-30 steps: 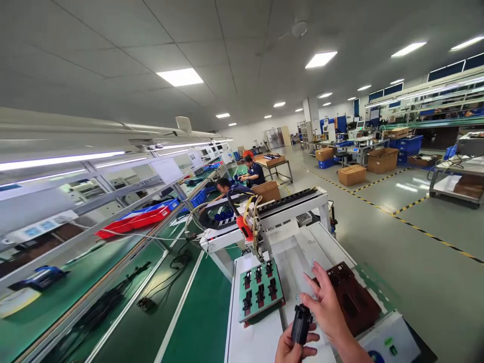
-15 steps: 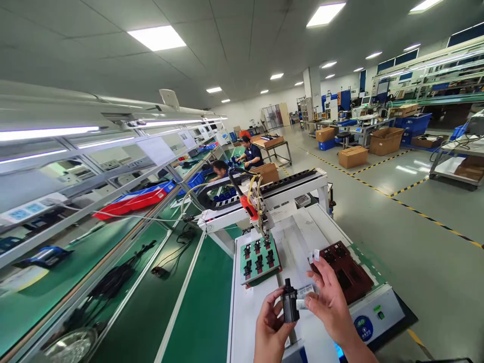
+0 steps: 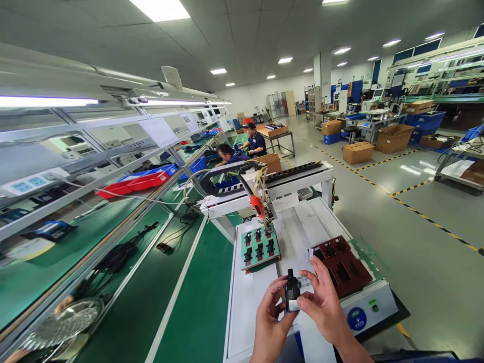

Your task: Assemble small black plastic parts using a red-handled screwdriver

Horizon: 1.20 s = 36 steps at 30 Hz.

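Observation:
My left hand (image 3: 270,320) is closed around a small black ribbed pump-like part (image 3: 292,287), its narrow spout pointing up. A white label (image 3: 294,305) lies against the lower side of this part, and the thumb of my right hand (image 3: 325,305) presses at the label's edge. Another small white label (image 3: 310,253) clings to a raised fingertip of the right hand. Behind the part, partly hidden by the fingers, is a printed label sheet (image 3: 304,282). Beyond my hands, a green fixture plate (image 3: 251,258) bears several similar black parts.
A dark red fixture (image 3: 361,280) with cut-outs lies right of my hands on the white machine bed (image 3: 291,242). A gantry with an orange-red tool head (image 3: 256,205) stands behind. Green benches run along the left. Two people work further back; a hand shows at lower left near a clear round dish (image 3: 68,322).
The label in my right fingers has moved from beside the black part onto its lower side. The view has tilted slightly, and a hand has appeared by the round dish at left.

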Tool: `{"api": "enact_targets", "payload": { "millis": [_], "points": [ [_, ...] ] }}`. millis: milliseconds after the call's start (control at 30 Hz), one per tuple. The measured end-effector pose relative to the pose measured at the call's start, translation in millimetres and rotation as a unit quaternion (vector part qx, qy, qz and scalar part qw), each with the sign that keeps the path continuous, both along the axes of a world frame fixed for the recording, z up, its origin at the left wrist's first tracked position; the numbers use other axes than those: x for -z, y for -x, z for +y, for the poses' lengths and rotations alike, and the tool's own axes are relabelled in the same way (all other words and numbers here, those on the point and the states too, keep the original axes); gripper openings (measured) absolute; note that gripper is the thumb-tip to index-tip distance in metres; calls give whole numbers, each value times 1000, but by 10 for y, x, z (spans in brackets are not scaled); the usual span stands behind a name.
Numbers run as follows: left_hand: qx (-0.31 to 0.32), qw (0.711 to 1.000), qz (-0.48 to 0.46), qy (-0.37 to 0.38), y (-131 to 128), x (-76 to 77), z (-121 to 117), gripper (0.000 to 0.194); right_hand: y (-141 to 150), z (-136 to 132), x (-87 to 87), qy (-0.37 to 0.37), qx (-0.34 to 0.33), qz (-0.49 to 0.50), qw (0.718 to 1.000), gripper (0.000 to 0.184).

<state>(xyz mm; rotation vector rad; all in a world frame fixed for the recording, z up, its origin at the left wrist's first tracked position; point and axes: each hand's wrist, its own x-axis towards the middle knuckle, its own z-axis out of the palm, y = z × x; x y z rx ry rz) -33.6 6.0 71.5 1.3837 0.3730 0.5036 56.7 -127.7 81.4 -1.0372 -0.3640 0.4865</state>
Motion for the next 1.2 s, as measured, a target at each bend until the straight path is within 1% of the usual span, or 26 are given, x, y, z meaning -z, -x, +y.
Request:
{"api": "enact_targets", "payload": {
  "millis": [267,433,500,567,600,667,733,767,800,833,867,900,933,967,1000,1033,1067,1100,1133,1200],
  "points": [
    [-8,1000,-3,9,-15,-73,-5,51,-35,19,-14,31,5,-29,999,82],
    [-9,1000,-2,19,-19,-115,-18,49,-2,7,-37,61,14,-47,997,84],
    [-13,1000,-4,21,-2,-115,-12,49,24,0,-33,80,34,-70,994,85],
    [-12,999,-5,29,25,-98,-6,51,49,-3,-23,102,85,-129,983,81],
    [-11,999,-7,30,40,-82,-7,52,61,1,-17,115,114,-169,972,79],
    [-10,1000,-17,7,64,-42,-21,49,87,23,-8,146,146,-243,948,85],
    [-17,999,-23,-45,74,2,-46,38,111,66,-3,182,143,-288,929,100],
    [-24,997,-23,-64,72,22,-55,32,117,90,2,197,138,-295,925,105],
    [-30,997,-21,-65,69,41,-57,31,111,111,10,204,131,-293,925,107],
    [-32,998,-21,-41,66,57,-48,35,87,125,27,200,122,-279,931,107],
    [-25,999,-24,11,67,73,-25,43,39,130,53,183,112,-258,942,104],
    [-5,996,-32,86,75,89,14,51,-38,124,94,158,103,-231,954,100],
    [29,984,-42,170,90,107,66,57,-145,108,152,133,103,-204,964,95],
    [68,964,-52,250,113,128,126,61,-283,82,228,113,117,-185,969,88],
    [107,941,-60,315,143,156,190,62,-446,51,322,113,149,-178,966,82],
    [134,921,-67,360,177,190,251,63,-627,17,434,139,200,-185,952,79],
    [146,909,-72,385,211,233,302,65,-818,-15,559,169,251,-210,930,77],
    [145,905,-75,393,240,284,341,67,-1007,-43,694,200,283,-246,905,75],
    [135,907,-77,391,262,340,366,69,-1185,-67,832,228,298,-277,885,73],
    [107,917,-73,378,280,448,382,73,-1479,-103,1099,282,292,-320,856,71]
  ]
}}
